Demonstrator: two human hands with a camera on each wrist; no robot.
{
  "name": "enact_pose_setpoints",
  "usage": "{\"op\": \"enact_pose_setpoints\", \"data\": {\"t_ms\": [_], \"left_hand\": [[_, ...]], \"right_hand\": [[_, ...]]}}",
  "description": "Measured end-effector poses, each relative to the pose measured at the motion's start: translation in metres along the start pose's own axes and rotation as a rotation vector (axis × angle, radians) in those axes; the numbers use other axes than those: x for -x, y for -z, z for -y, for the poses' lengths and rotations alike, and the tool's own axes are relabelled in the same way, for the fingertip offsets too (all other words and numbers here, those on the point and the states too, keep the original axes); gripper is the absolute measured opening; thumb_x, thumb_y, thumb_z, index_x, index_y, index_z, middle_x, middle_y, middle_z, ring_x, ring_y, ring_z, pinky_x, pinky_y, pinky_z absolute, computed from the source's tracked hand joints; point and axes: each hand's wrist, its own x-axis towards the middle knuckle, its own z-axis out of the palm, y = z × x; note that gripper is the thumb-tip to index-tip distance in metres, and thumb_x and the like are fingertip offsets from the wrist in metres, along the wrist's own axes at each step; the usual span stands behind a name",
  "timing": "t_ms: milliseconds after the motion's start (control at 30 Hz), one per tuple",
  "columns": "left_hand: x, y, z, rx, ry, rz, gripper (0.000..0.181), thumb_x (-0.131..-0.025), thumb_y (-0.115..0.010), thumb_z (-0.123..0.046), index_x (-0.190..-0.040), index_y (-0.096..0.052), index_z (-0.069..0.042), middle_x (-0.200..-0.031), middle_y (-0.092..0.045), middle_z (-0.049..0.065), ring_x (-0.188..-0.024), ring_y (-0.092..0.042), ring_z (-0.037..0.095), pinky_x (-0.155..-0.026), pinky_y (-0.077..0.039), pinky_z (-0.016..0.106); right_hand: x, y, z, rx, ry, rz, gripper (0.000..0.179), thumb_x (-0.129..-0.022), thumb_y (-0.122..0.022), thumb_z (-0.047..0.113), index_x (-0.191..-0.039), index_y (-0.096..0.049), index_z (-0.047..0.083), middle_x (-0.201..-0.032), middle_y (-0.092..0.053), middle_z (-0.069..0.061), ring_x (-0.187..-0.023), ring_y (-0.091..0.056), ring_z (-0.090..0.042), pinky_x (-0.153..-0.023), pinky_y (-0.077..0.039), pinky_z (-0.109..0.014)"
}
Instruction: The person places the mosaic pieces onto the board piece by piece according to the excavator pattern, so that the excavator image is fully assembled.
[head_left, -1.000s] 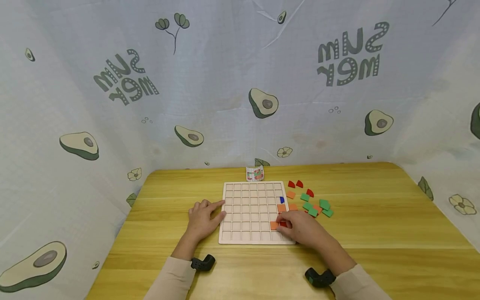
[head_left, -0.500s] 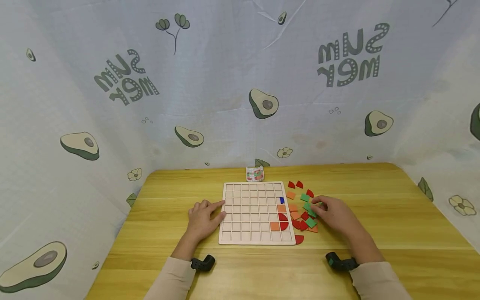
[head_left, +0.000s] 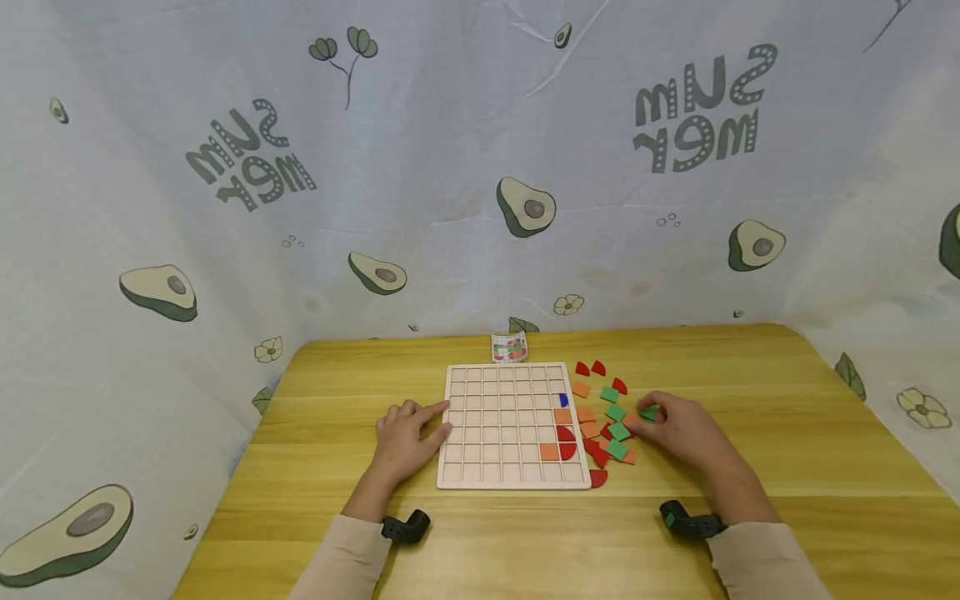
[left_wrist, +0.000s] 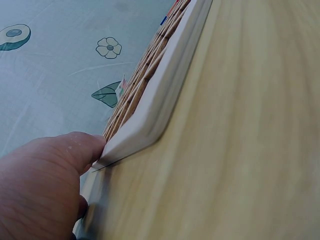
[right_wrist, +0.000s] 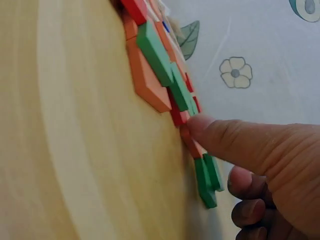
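Head view: Use the board as reference. The loose tiles lie to its right, several overlapping. A blue tile, two red tiles and two orange tiles sit in its right-hand part; the card is just beyond its far edge. The left hand, index and thumb extended, touches its left edge and grasps nothing. The right hand, right of the board, bends its fingers beside a green tile.

Left wrist view: A digit meets the board's edge. Light, steady contact should prevent sliding.

Right wrist view: The thumb is at the tiles, fingers partly curled; whether it grips one cannot be told. The step appears to be sorting or picking up tiles. Separate overlapping pieces first, then pinch a single tile by opposite edges.
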Motion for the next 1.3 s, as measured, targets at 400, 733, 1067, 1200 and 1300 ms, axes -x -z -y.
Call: {"op": "enact_pose_setpoints", "data": {"t_ms": [400, 733, 1067, 1200, 1300], "left_hand": [[0.000, 0.000, 0.000, 0.002, -0.003, -0.003, 0.042, -0.096, -0.067, -0.044, -0.137, -0.067, -0.032, -0.093, -0.054, -0.003, -0.083, -0.037, 0.015, -0.081, -0.026, 0.039], [-0.001, -0.001, 0.000, -0.004, -0.006, 0.003, 0.043, -0.096, -0.066, -0.045, -0.137, -0.067, -0.033, -0.093, -0.054, -0.003, -0.083, -0.037, 0.015, -0.081, -0.026, 0.039], [0.000, 0.000, 0.000, -0.007, -0.005, 0.001, 0.043, -0.096, -0.066, -0.045, -0.137, -0.067, -0.033, -0.091, -0.052, -0.004, -0.082, -0.036, 0.015, -0.080, -0.026, 0.038], [0.000, -0.001, 0.000, -0.008, -0.005, -0.003, 0.043, -0.096, -0.066, -0.045, -0.137, -0.067, -0.033, -0.090, -0.051, -0.004, -0.082, -0.036, 0.015, -0.081, -0.026, 0.039], [-0.001, -0.001, 0.001, -0.009, -0.007, -0.007, 0.042, -0.096, -0.066, -0.045, -0.137, -0.067, -0.033, -0.090, -0.052, -0.004, -0.082, -0.036, 0.015, -0.081, -0.026, 0.039]], "right_hand": [[0.003, 0.010, -0.003, 0.095, 0.034, 0.028, 0.030, -0.095, -0.071, 0.028, -0.110, -0.070, 0.002, -0.074, -0.056, -0.002, -0.066, -0.045, -0.017, -0.063, -0.038, -0.032], [0.003, 0.009, -0.002, 0.125, 0.037, -0.001, 0.029, -0.094, -0.071, 0.026, -0.103, -0.070, -0.002, -0.072, -0.056, -0.003, -0.066, -0.047, -0.017, -0.063, -0.040, -0.032], [0.006, -0.009, 0.048, 0.075, 0.148, 0.003, 0.028, -0.093, -0.075, 0.028, -0.108, -0.071, 0.005, -0.067, -0.050, 0.001, -0.060, -0.043, -0.014, -0.056, -0.034, -0.026], [0.006, -0.026, 0.068, 0.065, 0.231, 0.034, 0.023, -0.092, -0.076, 0.028, -0.106, -0.072, 0.010, -0.066, -0.049, 0.005, -0.059, -0.042, -0.010, -0.055, -0.034, -0.023], [0.007, -0.038, 0.077, 0.045, 0.260, 0.078, 0.020, -0.093, -0.075, 0.030, -0.105, -0.072, 0.014, -0.065, -0.048, 0.007, -0.058, -0.042, -0.007, -0.055, -0.034, -0.022]]}}
